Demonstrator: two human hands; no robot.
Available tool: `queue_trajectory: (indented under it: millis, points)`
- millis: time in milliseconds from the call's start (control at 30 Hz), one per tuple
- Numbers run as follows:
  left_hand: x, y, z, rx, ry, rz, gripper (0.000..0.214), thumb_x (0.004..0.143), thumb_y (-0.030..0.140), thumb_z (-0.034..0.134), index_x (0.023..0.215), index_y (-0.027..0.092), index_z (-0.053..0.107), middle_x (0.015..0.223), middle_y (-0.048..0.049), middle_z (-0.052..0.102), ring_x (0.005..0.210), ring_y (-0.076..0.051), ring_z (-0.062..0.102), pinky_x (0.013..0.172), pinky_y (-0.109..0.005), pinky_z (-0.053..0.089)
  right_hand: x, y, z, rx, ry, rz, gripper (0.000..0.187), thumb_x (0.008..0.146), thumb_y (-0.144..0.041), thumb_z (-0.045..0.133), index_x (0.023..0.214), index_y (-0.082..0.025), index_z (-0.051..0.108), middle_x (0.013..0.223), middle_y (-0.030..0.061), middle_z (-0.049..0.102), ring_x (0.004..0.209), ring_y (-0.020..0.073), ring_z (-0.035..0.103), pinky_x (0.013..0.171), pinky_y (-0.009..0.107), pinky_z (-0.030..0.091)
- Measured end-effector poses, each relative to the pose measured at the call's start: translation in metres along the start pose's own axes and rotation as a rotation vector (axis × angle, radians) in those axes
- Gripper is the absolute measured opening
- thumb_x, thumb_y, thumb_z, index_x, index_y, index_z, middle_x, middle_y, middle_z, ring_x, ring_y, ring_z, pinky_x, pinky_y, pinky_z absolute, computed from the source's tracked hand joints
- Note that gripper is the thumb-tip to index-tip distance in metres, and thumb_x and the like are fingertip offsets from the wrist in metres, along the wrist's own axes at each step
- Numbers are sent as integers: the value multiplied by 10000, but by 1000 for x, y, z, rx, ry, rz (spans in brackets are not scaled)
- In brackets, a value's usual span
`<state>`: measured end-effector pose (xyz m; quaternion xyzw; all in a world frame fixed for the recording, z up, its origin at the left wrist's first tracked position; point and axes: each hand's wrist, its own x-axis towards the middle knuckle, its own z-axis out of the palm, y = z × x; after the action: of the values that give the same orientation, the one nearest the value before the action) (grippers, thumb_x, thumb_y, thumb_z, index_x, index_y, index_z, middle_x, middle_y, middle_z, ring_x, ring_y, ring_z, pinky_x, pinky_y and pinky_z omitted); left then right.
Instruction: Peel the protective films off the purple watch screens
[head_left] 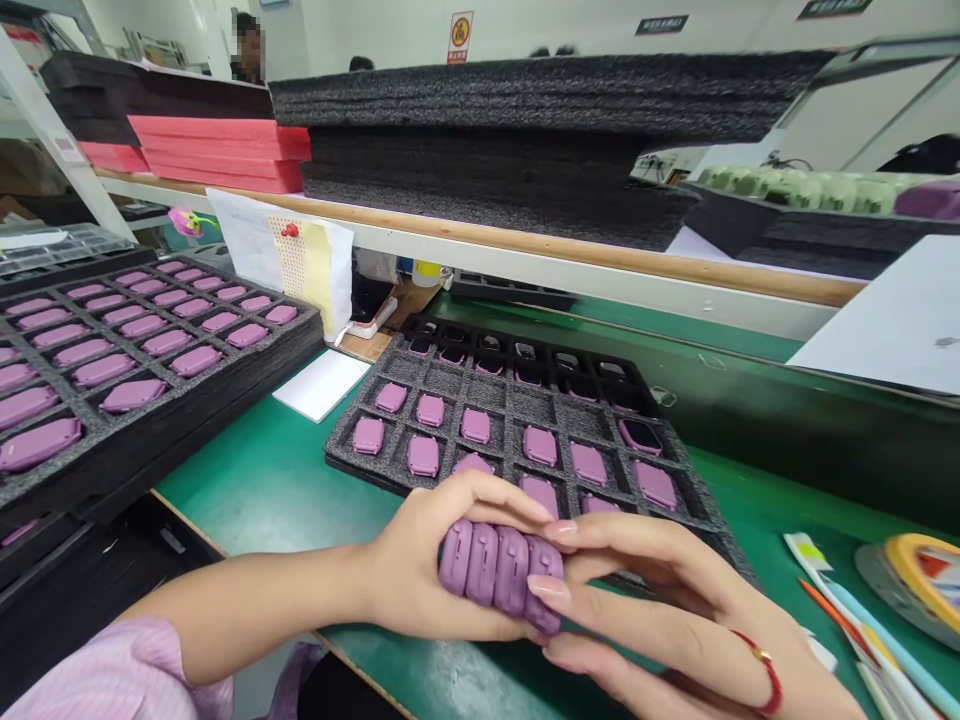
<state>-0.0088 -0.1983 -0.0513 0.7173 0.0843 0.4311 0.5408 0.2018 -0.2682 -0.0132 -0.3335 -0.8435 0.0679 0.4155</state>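
My left hand [416, 565] is wrapped round a row of several purple watch cases [496, 567], pressed side by side with their edges facing up. On the right end of that row, my right hand [675, 600] grips the last case between its thumb and fingers; a red cord with a gold bead circles that hand. Just beyond both hands lies a black foam tray [525, 402] with square compartments. Purple watch cases [540, 446] sit in its nearer rows, and ones with dark screens [640, 434] sit at the right and back. My hands hide part of the tray's near edge.
A stack of foam trays [247, 385] with purple cases stands left. A white card [321, 385], a tape roll [919, 580] and a toothbrush [810, 553] with pens lie on the green table [262, 470]. Black foam sheets [487, 180] fill the shelf above; a person [247, 50] is behind.
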Motion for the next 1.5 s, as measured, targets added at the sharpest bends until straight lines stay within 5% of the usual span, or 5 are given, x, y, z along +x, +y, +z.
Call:
queue_trajectory:
  millis: [267,667,1000,1267,1500]
  points:
    - [0,3,11,-389,-19,-395,586,550,224,966,1034,193,636,913,-32,733,793,-180,716,844,-349,570,6,4,7,270,146,111,218,878,-57,689,905,-254,775,989,30,669,526,53,638,471,168,575]
    - [1,1,10,-715,83,-626,561,595,250,949,1064,190,647,850,-4,725,693,-155,739,677,-279,616,5,6,-8,15,90,-49,165,870,-82,719,974,-203,762,996,49,805,845,143,794,795,157,640]
    - [7,3,6,-338,227,-641,551,606,295,926,1028,193,586,980,-26,715,828,-158,711,761,-273,592,3,12,10,40,76,-60,116,944,-103,632,977,-150,733,955,77,791,912,116,757,836,207,624]
    - [8,-7,8,248,100,-407,431,748,229,799,1100,242,550,1115,-48,747,1080,-222,716,999,-354,545,-59,17,-36,-435,116,629,268,977,-304,547,1169,-160,666,893,78,790,700,177,747,587,286,583]
    - [3,-20,12,339,-11,-338,427,779,233,772,1146,269,557,1133,-25,746,1069,-201,719,1001,-347,552,-120,42,-69,-654,53,1189,221,815,-400,593,816,-188,655,624,58,701,474,239,644,454,320,418]
